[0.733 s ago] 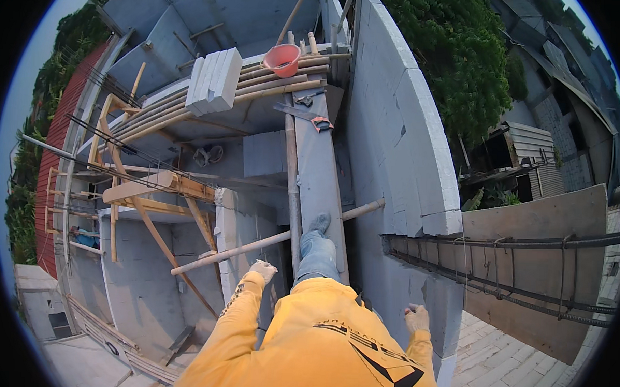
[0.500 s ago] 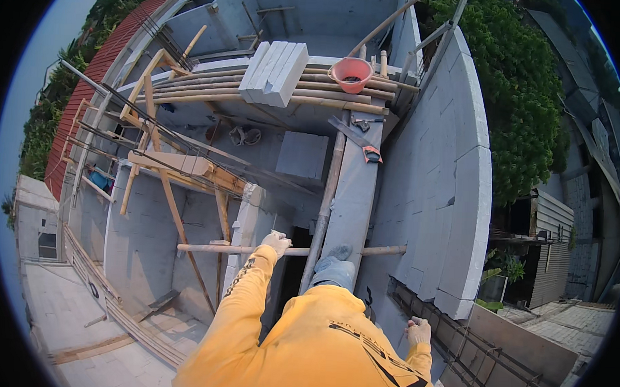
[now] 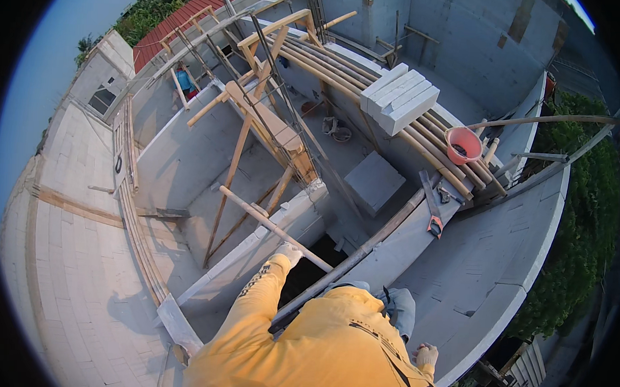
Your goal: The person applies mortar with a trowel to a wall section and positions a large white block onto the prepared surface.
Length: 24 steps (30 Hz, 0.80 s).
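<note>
My left hand [image 3: 291, 253], in a pale glove, is stretched forward beside a bamboo pole [image 3: 255, 213] that crosses a gap between walls. Its fingers look curled; from here I cannot tell whether they touch the pole. Low on the right, my right hand [image 3: 426, 356] hangs by my hip, gloved, with bent fingers; what is in them, if anything, is hidden. Ahead of my legs, a handsaw [image 3: 433, 210] with an orange-and-black handle lies on a grey ledge [image 3: 397, 248]. Close to it lies a small dark tool [image 3: 449, 193].
A stack of white blocks [image 3: 399, 100] and a pink bucket [image 3: 463, 145] rest on bamboo poles [image 3: 328, 61]. Timber framing [image 3: 275, 127] and steel bars stand left. A dark drop [image 3: 309, 270] opens below my left arm. Another person [image 3: 184, 81] in blue is at far left.
My view has swung left, so the walls and bucket appear turned and farther right. The left hand now appears on the near side of the pole instead of overlapping it.
</note>
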{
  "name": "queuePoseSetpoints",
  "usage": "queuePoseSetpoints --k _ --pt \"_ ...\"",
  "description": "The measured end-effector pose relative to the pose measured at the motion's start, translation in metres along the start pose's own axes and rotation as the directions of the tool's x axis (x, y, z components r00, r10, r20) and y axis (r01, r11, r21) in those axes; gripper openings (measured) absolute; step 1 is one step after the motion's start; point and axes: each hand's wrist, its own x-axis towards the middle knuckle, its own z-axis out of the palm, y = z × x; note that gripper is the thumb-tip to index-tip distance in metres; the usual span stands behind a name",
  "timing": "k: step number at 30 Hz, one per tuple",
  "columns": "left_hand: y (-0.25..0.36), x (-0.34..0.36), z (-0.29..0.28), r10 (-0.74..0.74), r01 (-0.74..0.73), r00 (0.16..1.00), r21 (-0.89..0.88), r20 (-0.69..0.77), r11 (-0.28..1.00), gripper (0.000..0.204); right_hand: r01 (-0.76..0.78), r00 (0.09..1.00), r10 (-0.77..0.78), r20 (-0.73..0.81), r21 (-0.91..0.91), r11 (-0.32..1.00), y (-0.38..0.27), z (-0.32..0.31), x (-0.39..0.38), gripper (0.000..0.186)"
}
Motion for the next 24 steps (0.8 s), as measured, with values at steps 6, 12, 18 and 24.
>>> queuePoseSetpoints --k 6,12,18,24 --pt "-0.127 0.002 0.069 -0.176 0.172 0.984 0.251 -0.007 0.953 0.040 0.132 0.983 -0.106 0.149 -0.179 0.975 -0.035 0.006 0.046 0.034" --pt "-0.150 0.015 0.106 -0.093 0.108 0.993 0.238 -0.074 0.965 0.033 0.106 0.982 -0.085 0.170 -0.117 0.988 -0.059 -0.008 0.098 0.029" --pt "-0.022 0.042 0.093 -0.115 0.033 0.984 -0.491 -0.137 0.871 0.023 0.071 0.993 -0.054 0.107 -0.162 0.984 -0.091 -0.040 0.136 0.028" --pt "0.067 0.055 0.086 -0.138 0.064 0.987 -0.603 -0.078 0.795 0.017 0.059 0.996 -0.050 0.071 -0.129 0.990 -0.127 -0.063 0.167 0.031"
